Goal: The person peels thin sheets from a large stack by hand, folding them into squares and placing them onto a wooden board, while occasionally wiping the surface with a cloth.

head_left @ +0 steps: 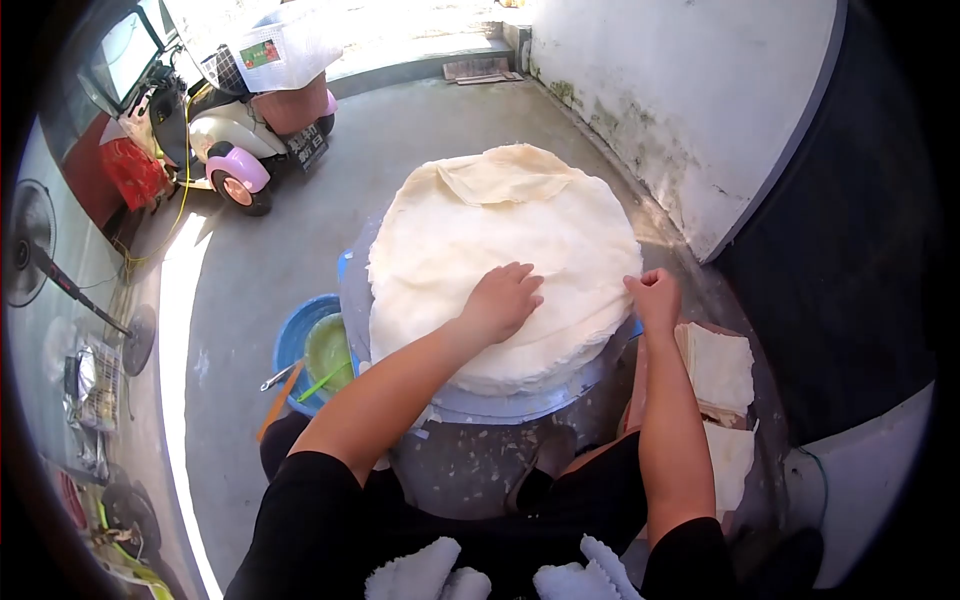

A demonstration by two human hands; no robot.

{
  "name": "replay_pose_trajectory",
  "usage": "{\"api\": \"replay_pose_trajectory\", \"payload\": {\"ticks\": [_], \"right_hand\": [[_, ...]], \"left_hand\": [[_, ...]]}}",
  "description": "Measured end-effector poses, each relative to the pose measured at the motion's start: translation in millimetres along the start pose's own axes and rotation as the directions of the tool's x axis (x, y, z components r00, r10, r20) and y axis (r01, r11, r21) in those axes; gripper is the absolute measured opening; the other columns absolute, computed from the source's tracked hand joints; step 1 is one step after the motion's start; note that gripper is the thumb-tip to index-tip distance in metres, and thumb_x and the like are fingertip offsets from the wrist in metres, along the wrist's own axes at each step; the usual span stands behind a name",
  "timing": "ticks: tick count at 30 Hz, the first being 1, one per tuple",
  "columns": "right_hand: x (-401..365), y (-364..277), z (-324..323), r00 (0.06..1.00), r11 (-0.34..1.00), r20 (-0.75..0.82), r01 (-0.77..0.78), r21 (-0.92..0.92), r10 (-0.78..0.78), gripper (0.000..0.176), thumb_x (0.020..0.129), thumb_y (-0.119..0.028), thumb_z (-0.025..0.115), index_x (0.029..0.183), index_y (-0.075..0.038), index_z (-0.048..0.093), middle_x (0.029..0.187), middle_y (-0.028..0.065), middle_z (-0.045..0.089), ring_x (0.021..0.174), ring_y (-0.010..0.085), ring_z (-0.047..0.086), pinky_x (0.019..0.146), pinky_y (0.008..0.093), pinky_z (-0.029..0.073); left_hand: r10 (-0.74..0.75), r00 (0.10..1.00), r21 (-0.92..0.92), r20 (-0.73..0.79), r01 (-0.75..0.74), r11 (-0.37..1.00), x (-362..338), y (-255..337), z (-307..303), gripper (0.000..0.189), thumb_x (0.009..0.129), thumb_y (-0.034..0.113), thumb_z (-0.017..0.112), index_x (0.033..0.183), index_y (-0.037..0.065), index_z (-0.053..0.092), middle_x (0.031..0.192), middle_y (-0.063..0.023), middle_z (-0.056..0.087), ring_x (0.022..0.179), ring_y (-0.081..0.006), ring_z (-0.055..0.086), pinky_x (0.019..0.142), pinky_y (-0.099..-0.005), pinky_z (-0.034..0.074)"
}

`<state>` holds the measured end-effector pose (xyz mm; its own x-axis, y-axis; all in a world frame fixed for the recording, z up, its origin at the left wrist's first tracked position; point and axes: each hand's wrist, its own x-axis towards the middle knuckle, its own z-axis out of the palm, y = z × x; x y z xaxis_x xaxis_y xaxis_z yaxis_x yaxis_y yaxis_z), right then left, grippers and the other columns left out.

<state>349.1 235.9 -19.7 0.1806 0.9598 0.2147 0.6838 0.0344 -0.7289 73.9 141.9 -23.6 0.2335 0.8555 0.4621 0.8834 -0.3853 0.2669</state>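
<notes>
Fingers of the right hand (658,300): thumb and fingertips pinched at the rim of the pale sheet stack (450,240), around 3-4 o'clock; looks like thin edge caught, how many layers can't tell. Left hand (505,300): palm down, fingers loosely spread, lying on top near the middle, nothing gripped. Stack is round, no real long axis, straight ahead at 12 o'clock from the lap; its bulk runs toward 9 from the right fingers. Right hand nearer the rim; left nearer the folded flap (510,178) at 12, flap's long side going 9-to-3. Blue basin (290,335) at 8, squarish pale sheets (722,375) at 4.
</notes>
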Motion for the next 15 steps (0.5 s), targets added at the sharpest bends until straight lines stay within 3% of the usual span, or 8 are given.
{"api": "replay_pose_trajectory", "payload": {"ticks": [1, 2, 5, 6, 8, 15], "right_hand": [[-2, -5, -1, 1.000, 0.999, -0.020, 0.012, -0.031, -0.012, 0.031, 0.073, -0.028, 0.081, 0.079, -0.001, 0.066, 0.075, 0.0133, 0.070, 0.068, 0.0267, 0.066, 0.068, 0.0386, 0.052], [-2, -8, -2, 0.998, 0.998, -0.049, 0.023, -0.062, -0.026, 0.029, 0.072, -0.026, 0.082, 0.076, -0.002, 0.066, 0.075, 0.0140, 0.070, 0.068, 0.0280, 0.066, 0.068, 0.0389, 0.052], [-1, -9, -5, 0.997, 0.993, -0.036, 0.063, -0.098, -0.066, 0.022, 0.071, -0.020, 0.078, 0.072, -0.002, 0.065, 0.071, 0.0134, 0.069, 0.066, 0.0297, 0.066, 0.066, 0.0391, 0.052], [1, -7, -4, 0.997, 0.993, -0.037, 0.068, -0.100, -0.072, 0.022, 0.071, -0.020, 0.078, 0.072, -0.002, 0.065, 0.071, 0.0134, 0.069, 0.066, 0.0297, 0.066, 0.066, 0.0391, 0.052], [5, -2, -1, 0.999, 0.999, -0.020, 0.028, -0.035, -0.029, 0.017, 0.071, -0.016, 0.073, 0.071, -0.001, 0.063, 0.069, 0.0125, 0.067, 0.067, 0.0282, 0.066, 0.067, 0.0388, 0.052], [12, 8, -18, 0.992, 0.985, 0.095, -0.091, 0.145, 0.078, 0.013, 0.072, -0.012, 0.069, 0.070, -0.001, 0.062, 0.066, 0.0085, 0.066, 0.059, 0.0170, 0.064, 0.058, 0.0332, 0.051]], "left_hand": [[-0.077, 0.997, -0.092, 0.010, 0.078, 0.993, 9, 0, -4, 0.028, 0.097, 0.022, 0.056, 0.115, 0.003, 0.066, 0.123, -0.0159, 0.065, 0.117, -0.0331, 0.059, 0.100, -0.0431, 0.046], [-0.148, 0.985, -0.174, -0.083, 0.132, 0.976, 19, -2, -11, 0.020, 0.094, 0.015, 0.059, 0.108, 0.004, 0.068, 0.111, -0.0152, 0.068, 0.105, -0.0330, 0.062, 0.094, -0.0434, 0.049], [-0.333, 0.943, -0.055, -0.010, 0.332, 0.942, 43, -37, -7, 0.024, 0.090, 0.011, 0.063, 0.113, 0.006, 0.069, 0.115, -0.0129, 0.066, 0.107, -0.0309, 0.062, 0.094, -0.0421, 0.050], [-0.334, 0.942, -0.058, -0.016, 0.333, 0.941, 49, -47, -8, 0.024, 0.090, 0.011, 0.063, 0.113, 0.006, 0.069, 0.115, -0.0129, 0.066, 0.107, -0.0309, 0.062, 0.094, -0.0421, 0.050], [-0.461, 0.875, 0.153, 0.147, 0.440, 0.885, 56, -67, -10, 0.028, 0.086, 0.011, 0.068, 0.114, 0.007, 0.069, 0.117, -0.0114, 0.064, 0.109, -0.0302, 0.061, 0.095, -0.0419, 0.050], [-0.486, 0.865, 0.051, 0.124, 0.484, 0.874, 63, -110, 2, 0.026, 0.082, 0.012, 0.072, 0.108, 0.010, 0.070, 0.113, -0.0105, 0.065, 0.106, -0.0290, 0.062, 0.090, -0.0411, 0.051]]}}
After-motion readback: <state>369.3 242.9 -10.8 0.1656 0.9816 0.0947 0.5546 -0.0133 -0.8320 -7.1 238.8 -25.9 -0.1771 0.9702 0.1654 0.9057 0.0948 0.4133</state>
